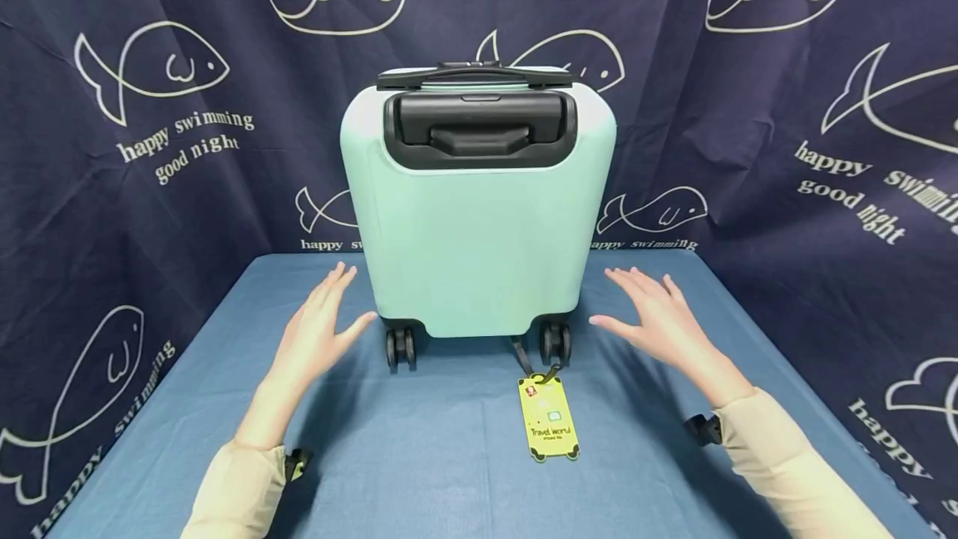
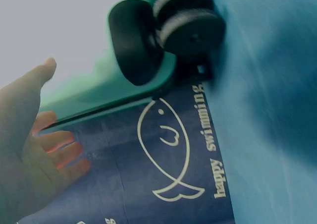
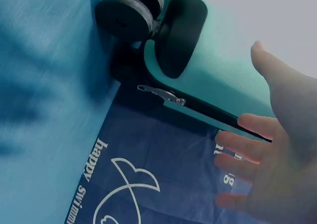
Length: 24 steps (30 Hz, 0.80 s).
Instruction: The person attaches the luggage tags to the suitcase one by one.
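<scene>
A mint-green suitcase (image 1: 479,248) stands upright on its wheels (image 1: 400,346), its black telescopic handle (image 1: 479,119) pushed down at the top. To its lower left is my left hand (image 1: 318,323), fingers extended and thumb spread, holding nothing. My right hand (image 1: 659,314) is held likewise at the lower right, also holding nothing. From a black strap under the case, a yellow luggage tag (image 1: 549,418) lies on the cloth. In the right wrist view a zipper pull (image 3: 161,93) shows along the case's side seam, beyond the fingertips.
Blue cloth (image 1: 441,456) covers the tabletop. Behind and on both sides hangs a dark navy curtain (image 1: 224,215) printed with white fish and lettering. A small black wrist device (image 1: 703,429) sits by the right sleeve, and another (image 1: 297,462) by the left.
</scene>
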Tool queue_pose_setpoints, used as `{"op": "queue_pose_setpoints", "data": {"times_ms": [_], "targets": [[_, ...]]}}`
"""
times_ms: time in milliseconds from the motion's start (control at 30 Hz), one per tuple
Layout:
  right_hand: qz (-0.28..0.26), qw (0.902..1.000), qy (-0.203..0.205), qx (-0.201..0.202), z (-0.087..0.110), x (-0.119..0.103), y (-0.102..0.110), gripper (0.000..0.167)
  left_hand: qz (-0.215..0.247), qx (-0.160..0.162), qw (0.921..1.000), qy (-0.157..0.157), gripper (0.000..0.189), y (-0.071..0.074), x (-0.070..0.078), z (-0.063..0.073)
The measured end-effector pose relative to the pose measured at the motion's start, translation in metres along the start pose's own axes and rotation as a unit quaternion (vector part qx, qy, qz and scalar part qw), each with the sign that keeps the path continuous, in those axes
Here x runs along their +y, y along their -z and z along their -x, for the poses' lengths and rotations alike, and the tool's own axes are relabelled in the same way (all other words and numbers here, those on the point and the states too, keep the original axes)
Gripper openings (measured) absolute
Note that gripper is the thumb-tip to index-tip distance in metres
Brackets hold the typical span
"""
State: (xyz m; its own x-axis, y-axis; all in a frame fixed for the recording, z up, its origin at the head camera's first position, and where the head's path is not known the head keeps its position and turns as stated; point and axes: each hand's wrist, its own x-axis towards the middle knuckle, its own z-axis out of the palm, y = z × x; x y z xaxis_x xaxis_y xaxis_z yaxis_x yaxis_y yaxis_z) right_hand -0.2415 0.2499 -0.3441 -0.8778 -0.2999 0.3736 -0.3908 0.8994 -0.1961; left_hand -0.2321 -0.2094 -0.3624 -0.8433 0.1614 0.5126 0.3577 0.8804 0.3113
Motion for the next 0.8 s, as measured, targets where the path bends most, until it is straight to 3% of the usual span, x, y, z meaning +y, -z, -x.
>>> {"op": "queue_pose_setpoints", "data": {"times_ms": [167,333,600,800], "targets": [[-0.023,0.9989,0.025,0.033,-0.001,-0.005,-0.008,0.065,0.064,0.024,0.9970,0.036,0.070,-0.005,0.010,-0.012],[-0.044,0.9985,0.021,0.025,0.001,-0.013,-0.019,0.058,0.105,0.022,0.9921,0.065,0.082,-0.008,0.016,-0.023],[-0.062,0.9978,0.024,-0.004,0.010,-0.024,-0.047,0.055,0.147,0.021,0.9866,0.068,0.100,-0.009,0.023,-0.041],[-0.091,0.9938,0.005,-0.064,0.016,-0.036,-0.063,0.057,0.200,0.038,0.9777,0.052,0.104,-0.014,0.026,-0.050]]}}
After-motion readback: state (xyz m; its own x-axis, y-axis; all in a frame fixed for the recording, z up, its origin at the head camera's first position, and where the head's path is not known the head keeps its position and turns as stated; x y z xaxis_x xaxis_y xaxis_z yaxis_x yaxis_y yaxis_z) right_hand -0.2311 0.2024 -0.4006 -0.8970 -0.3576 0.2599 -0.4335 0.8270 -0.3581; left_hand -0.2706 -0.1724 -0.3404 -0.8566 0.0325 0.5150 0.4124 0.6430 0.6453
